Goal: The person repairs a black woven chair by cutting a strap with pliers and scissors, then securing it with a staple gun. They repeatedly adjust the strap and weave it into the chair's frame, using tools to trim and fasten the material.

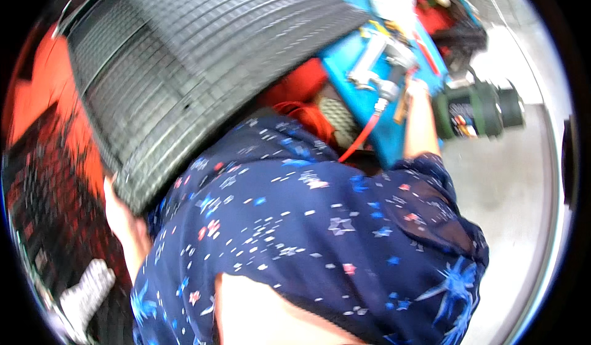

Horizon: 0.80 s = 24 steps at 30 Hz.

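Note:
A large black slatted panel [203,43] with raised ribs and a rounded border fills the upper left. My left hand [126,215] grips its near left corner; part of the fingers is behind the edge. My right hand [417,91] reaches over a blue tabletop [345,61], beside a grey air tool [389,86] fitted to a red hose [363,137]. A thin brown piece [402,108] lies against that hand. Motion blur hides its fingers, so whether it holds anything is unclear. Silver metal tools [369,58] lie near it.
A dark green tub [477,111] stands right of the blue top. Black and green items [458,40] crowd the far right corner. Coiled red tubing [301,114] hangs below the panel. At lower left are a white knitted-looking item [89,292] and a black-and-red surface [49,203].

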Available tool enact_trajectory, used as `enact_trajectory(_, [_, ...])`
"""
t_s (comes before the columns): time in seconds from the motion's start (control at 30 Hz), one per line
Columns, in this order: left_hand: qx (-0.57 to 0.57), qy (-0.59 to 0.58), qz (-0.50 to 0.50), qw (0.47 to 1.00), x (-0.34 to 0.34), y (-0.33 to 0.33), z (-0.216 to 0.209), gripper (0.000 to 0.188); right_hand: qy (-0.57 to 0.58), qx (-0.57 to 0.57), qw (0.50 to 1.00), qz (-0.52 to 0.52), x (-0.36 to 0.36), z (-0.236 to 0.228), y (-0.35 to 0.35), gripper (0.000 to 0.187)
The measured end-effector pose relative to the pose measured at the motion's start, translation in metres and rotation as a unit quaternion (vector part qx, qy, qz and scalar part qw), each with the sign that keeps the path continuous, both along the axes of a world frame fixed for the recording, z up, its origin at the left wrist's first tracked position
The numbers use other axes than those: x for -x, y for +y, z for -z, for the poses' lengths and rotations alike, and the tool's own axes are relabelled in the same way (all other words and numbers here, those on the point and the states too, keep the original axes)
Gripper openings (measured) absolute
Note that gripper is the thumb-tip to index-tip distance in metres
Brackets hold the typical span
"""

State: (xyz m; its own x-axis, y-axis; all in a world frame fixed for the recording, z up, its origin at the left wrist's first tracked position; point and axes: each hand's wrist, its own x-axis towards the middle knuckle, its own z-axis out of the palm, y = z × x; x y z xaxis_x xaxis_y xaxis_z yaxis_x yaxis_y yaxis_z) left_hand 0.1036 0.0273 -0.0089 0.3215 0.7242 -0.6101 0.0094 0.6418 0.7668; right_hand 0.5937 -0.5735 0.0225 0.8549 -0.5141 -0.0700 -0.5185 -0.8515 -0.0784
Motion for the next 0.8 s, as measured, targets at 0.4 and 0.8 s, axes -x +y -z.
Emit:
enact_trajectory(0.4, [0.015, -0.068, -0.004, 0.998, -0.003, -0.021, 0.003, 0.036, -0.104, -0.102, 0.988, 0.05, 0.029, 0.015, -0.067, 0.059])
enact_trajectory(0.8, [-0.065, -0.135, 0.05, 0.987, 0.001, -0.028, 0.001, 0.034, -0.167, -0.197, 0.961, 0.101, 0.058, 0.027, -0.096, 0.058])
